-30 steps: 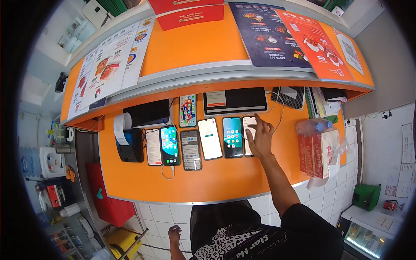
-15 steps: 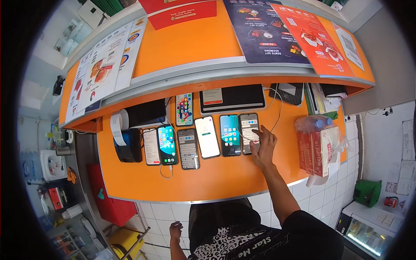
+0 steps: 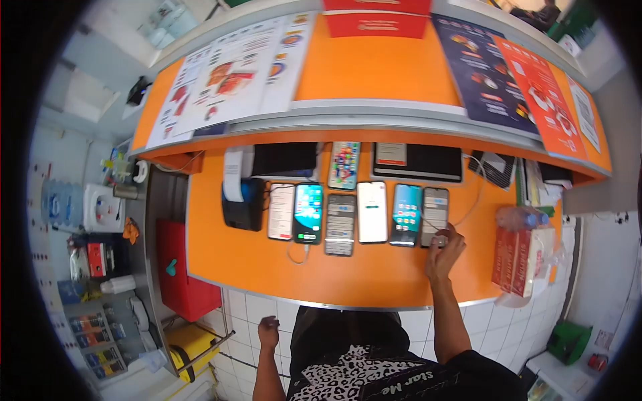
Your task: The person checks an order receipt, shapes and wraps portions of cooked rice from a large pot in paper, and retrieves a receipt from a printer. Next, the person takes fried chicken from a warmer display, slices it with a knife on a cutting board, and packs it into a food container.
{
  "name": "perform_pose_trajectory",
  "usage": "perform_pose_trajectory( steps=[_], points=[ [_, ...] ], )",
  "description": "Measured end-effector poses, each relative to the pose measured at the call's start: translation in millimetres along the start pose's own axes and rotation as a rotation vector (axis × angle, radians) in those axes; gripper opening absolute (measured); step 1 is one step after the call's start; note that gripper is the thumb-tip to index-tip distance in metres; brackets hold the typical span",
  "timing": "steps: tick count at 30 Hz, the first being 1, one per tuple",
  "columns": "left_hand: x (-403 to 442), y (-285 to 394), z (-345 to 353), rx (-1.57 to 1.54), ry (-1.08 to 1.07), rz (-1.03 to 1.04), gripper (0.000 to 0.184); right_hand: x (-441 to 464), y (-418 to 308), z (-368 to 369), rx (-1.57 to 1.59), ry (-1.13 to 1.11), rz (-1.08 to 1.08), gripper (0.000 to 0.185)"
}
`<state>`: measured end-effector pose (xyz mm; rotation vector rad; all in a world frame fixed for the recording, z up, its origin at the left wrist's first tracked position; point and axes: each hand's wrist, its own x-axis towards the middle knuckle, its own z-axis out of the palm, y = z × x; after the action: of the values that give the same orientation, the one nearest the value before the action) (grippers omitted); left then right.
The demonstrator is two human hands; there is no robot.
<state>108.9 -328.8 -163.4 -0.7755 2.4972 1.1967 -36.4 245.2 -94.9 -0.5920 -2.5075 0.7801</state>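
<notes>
My right hand [image 3: 444,254] is at the lower end of the rightmost phone [image 3: 435,212], fingers partly bent and apart, fingertips at its screen; it grips nothing. A grey list shows on that screen. Just left lies a phone with a teal screen [image 3: 405,214], and beyond it a white-screened phone [image 3: 372,212]. Several more phones lie leftward, among them a grey-screened one [image 3: 340,225] and a bright blue one [image 3: 308,212]. Down beside my body, away from the counter, hangs my left hand [image 3: 268,330], its fingers curled and hard to make out.
A black printer [image 3: 243,206] with a paper strip stands at the left of the orange counter [image 3: 374,281]. Bottles and a red carton [image 3: 513,262] in plastic are at the right. A raised shelf edge [image 3: 348,120] crosses behind the phones. A white cable loops by the right phone.
The view has swung, so the counter appears further right. My right hand has moved down to the lower end of the rightmost phone, whose screen changed from a white page to a grey list.
</notes>
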Motion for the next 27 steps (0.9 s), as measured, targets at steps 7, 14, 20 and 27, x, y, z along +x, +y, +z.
perform_pose_trajectory(
  steps=[7, 14, 20, 27],
  points=[
    [53.1, 124.5, -30.8, 0.033, 0.508, 0.298, 0.029, 31.6, -144.6, 72.8, 0.333, -0.134, -0.322, 0.024],
    [178.0, 242.8, -57.5, 0.096, 0.257, 0.759, 0.063, 77.0, -364.7, 203.6, 0.603, -0.572, -0.058, 0.067],
    [244.4, 298.3, -68.2, 0.301, 0.083, 0.868, 0.102, 68.1, -412.2, 312.5, 1.084, -0.483, 0.356, 0.074],
    [255.4, 289.4, -61.6, 0.281, 0.095, 0.823, 0.115, 20.7, -383.3, 177.9, 0.486, -0.821, 0.040, 0.061]
  ],
)
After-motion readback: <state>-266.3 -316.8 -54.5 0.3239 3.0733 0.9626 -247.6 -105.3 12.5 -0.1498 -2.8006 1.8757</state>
